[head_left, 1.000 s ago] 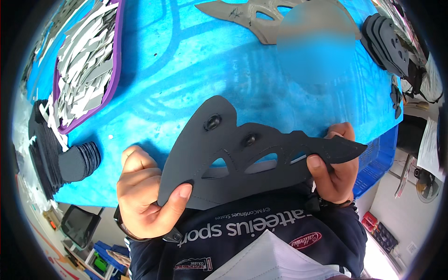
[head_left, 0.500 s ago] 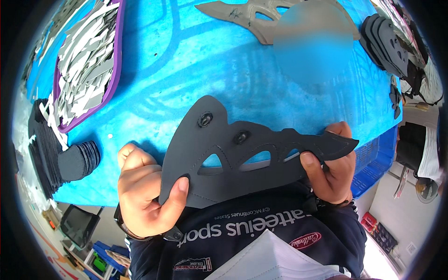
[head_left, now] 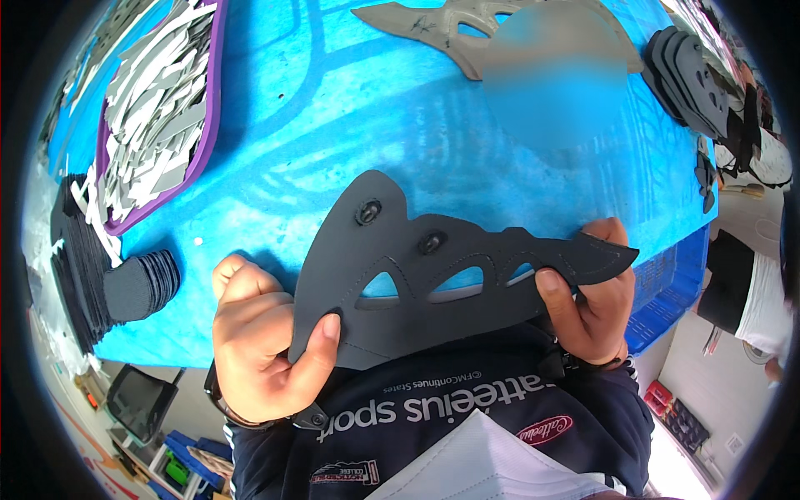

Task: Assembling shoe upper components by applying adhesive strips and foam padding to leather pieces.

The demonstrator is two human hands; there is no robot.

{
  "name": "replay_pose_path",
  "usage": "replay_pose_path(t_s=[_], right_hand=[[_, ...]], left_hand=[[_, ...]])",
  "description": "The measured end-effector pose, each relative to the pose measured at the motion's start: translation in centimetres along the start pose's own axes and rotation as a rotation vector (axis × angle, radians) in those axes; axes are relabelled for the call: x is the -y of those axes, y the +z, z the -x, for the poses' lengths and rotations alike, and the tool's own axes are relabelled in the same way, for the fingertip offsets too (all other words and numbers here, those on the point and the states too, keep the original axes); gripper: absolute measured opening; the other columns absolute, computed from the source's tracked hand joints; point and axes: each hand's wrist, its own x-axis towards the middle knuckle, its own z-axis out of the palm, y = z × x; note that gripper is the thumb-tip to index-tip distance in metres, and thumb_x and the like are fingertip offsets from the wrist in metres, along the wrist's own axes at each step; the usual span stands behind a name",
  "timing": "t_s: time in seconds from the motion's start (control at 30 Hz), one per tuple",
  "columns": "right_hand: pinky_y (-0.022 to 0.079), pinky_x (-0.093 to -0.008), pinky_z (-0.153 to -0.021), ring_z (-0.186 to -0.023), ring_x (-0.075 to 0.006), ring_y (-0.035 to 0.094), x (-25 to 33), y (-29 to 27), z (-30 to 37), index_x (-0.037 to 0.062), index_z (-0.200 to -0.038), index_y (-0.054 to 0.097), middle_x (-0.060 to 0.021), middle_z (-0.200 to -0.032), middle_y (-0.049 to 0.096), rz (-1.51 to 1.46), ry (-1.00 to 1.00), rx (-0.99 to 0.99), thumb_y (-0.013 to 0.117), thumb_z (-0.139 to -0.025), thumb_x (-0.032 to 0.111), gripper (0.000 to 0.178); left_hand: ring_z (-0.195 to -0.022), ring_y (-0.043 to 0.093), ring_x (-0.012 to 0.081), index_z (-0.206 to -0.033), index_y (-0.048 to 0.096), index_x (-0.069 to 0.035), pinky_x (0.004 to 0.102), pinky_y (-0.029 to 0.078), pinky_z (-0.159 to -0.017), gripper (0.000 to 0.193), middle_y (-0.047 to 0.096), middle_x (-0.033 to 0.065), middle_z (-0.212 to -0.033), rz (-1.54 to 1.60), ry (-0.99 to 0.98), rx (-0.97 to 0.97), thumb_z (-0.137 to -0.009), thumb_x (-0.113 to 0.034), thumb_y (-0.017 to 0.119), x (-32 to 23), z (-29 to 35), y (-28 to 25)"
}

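I see the black panel (head_left: 329, 283), nudged slightly leftward since a second ago, held between the left grip (head_left: 262, 342) pinching its wide end and the right grip (head_left: 593, 312) pinching near its tip, seemingly just being steadied.

Both hands are held before the torso (head_left: 500, 367), well apart, each formed into a pinch grip. In the left hand (head_left: 271, 346), the thumb (head_left: 319, 348) is angled up and rightward, and the fingers (head_left: 243, 287) are curled at the outer side. In the right hand (head_left: 596, 317), the thumb is angled up and leftward; the fingers are partly hidden, one fingertip being exposed above.
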Motion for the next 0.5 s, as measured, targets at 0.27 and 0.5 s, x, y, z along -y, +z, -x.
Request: replay_pose_path(t_s=[0.27,0.5], right_hand=[[0.035,-0.0308,-0.057,-0.065,-0.0217,0.044,0.21,0.22,0.05,0.0020,-0.084,0.064,-0.0047,-0.065,0.053,0.001,0.048,-0.027,0.066,-0.068,0.003,0.016],[0.035,-0.0306,-0.057,-0.064,-0.0215,0.043,0.18,0.16,0.26,0.0019,-0.085,0.064,-0.0044,-0.064,0.053,0.023,0.038,-0.023,0.066,-0.069,0.005,0.016]], left_hand=[[-0.051,0.034,0.0161,-0.055,0.057,-0.007,0.0320,0.026,-0.066,0.008,0.045,-0.0007,-0.045,-0.016,0.003,0.006,-0.060,-0.003,0.063,-0.05,-0.10,0.15],[-0.050,0.033,0.0161,-0.055,0.057,-0.007,0.0320,0.026,-0.065,0.009,0.045,-0.0010,-0.044,-0.015,0.001,0.004,-0.060,-0.003,0.063,-0.14,0.05,0.27]])
